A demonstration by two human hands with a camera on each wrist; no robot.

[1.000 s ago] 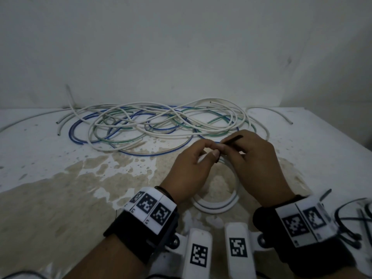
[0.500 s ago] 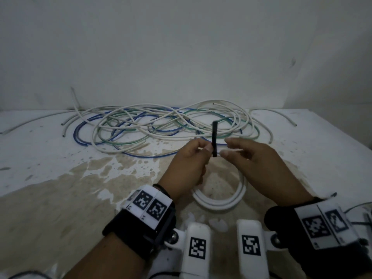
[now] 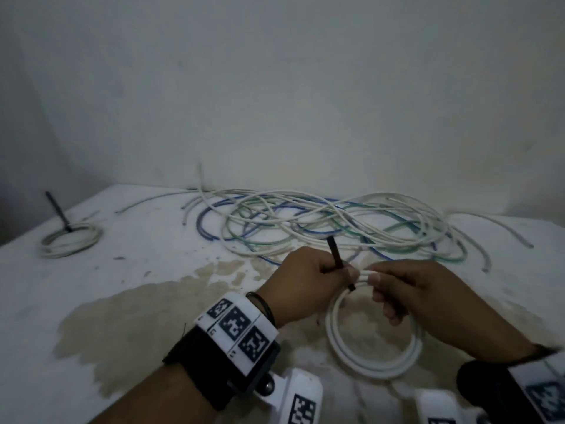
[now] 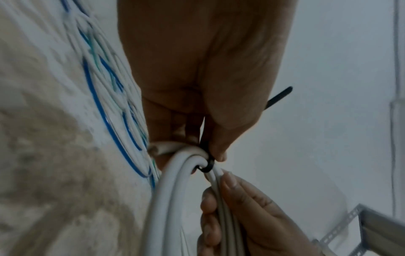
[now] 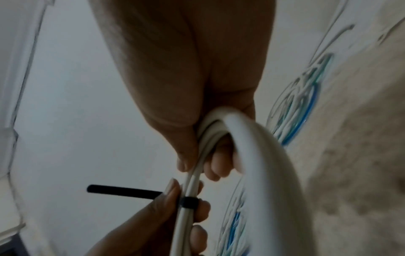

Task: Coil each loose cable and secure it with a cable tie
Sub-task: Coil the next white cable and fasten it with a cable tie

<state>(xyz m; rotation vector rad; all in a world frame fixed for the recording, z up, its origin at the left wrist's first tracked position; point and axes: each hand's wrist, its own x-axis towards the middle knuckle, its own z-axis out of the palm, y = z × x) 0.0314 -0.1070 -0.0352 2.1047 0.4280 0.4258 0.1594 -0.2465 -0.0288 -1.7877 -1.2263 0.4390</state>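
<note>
A coiled white cable point(image 3: 374, 367) hangs in front of me, its top held up off the table. A black cable tie point(image 3: 338, 262) is wrapped round the coil's strands point(image 5: 190, 202), its tail point(image 5: 122, 190) sticking out. My left hand point(image 3: 308, 280) pinches the tie at the coil point(image 4: 208, 162). My right hand point(image 3: 406, 289) grips the white strands just beside the tie point(image 5: 206, 138). Behind the hands lies a loose tangle of white, blue and green cables point(image 3: 333, 224).
At the far left of the white, stained table point(image 3: 146, 286) lies a finished white coil point(image 3: 71, 240) with a black tie standing up from it. The wall rises right behind the tangle. Wrist-mounted cameras with markers sit at the bottom edge.
The view has shifted right and down. The tie, held upright between both hands before, is now wrapped round the coil; my right hand has taken hold of the coil's strands.
</note>
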